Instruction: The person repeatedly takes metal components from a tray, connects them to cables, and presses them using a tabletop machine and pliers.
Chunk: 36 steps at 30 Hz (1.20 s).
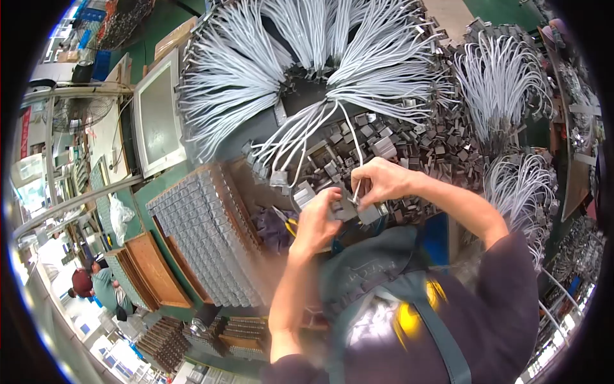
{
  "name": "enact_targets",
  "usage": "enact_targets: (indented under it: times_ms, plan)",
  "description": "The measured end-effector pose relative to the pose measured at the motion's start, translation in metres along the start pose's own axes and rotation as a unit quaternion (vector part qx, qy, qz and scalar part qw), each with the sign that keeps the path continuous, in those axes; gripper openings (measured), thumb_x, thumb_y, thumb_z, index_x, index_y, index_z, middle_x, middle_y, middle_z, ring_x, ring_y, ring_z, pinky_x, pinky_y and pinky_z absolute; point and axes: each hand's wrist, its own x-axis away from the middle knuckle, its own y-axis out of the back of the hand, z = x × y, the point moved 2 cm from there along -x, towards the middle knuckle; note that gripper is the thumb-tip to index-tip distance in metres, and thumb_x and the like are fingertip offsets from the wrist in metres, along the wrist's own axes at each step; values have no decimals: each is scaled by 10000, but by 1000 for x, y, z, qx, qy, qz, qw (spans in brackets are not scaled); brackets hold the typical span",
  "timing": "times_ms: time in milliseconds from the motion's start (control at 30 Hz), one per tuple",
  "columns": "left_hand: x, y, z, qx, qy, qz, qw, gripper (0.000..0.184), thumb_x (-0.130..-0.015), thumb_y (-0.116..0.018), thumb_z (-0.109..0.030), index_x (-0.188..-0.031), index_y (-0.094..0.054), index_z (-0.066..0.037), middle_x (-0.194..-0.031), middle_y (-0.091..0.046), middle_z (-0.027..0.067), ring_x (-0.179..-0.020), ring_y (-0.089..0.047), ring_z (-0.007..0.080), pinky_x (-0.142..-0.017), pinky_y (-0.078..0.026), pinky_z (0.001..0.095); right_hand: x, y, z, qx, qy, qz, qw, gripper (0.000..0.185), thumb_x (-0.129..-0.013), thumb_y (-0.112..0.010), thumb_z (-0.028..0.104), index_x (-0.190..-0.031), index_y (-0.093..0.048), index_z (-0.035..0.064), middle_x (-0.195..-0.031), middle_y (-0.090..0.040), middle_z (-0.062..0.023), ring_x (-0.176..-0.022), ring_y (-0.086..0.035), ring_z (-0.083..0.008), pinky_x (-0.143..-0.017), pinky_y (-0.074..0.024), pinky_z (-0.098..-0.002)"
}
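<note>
My right hand (382, 182) is closed around the end of a white cable (353, 131), just above the pile of small metal parts (422, 150). The cable runs up to a ring of bundled white cables (256, 83). My left hand (318, 219) is closed on a flat grey metal part (343, 206), a little left of my right hand. Another squarish metal piece (369, 214) lies below my right fingertips. Yellow-handled pliers (289, 224) are beside my left hand.
Left of my hands stands a large tray of rowed grey parts (204, 237). More white cable bundles (499, 83) hang at the right. A framed panel (158, 115) is at the upper left. Two people (105, 288) are far off at the lower left.
</note>
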Motion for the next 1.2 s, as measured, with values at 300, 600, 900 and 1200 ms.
enact_targets:
  times_ms: [300,600,900,1200]
  plan:
    - [4,-31,36,356,160,47,919,659,-691,-878,37,-1289,-603,19,-1158,-676,86,-969,-663,135,-815,-551,288,-5,-23,-7,34,-11,-18,999,366,-692,-855,134,-965,-666,-20,-840,-744,-145,-797,-741,-257,-716,-579,-356]
    - [1,-9,7,88,5,13,996,607,-645,-866,-21,-1222,-678,-12,-1131,-708,112,-907,-681,199,-799,-551,319,-2,-24,-16,-39,-5,-33,999,421,-685,-873,181,-985,-651,-14,-816,-744,-141,-766,-736,-243,-676,-563,-358]
    - [9,-4,13,103,68,51,991,594,-694,-862,-7,-1255,-668,-8,-1066,-727,81,-948,-685,148,-837,-548,308,-5,-37,-22,-8,20,-61,998,415,-683,-883,196,-948,-639,-9,-804,-741,-131,-746,-730,-253,-674,-565,-368]
    - [11,-2,22,308,192,30,931,607,-736,-893,-33,-1291,-648,1,-1079,-727,72,-963,-674,128,-866,-544,290,-3,-27,-15,-6,17,-71,997,389,-692,-869,181,-949,-639,1,-808,-738,-127,-768,-737,-256,-673,-565,-369]
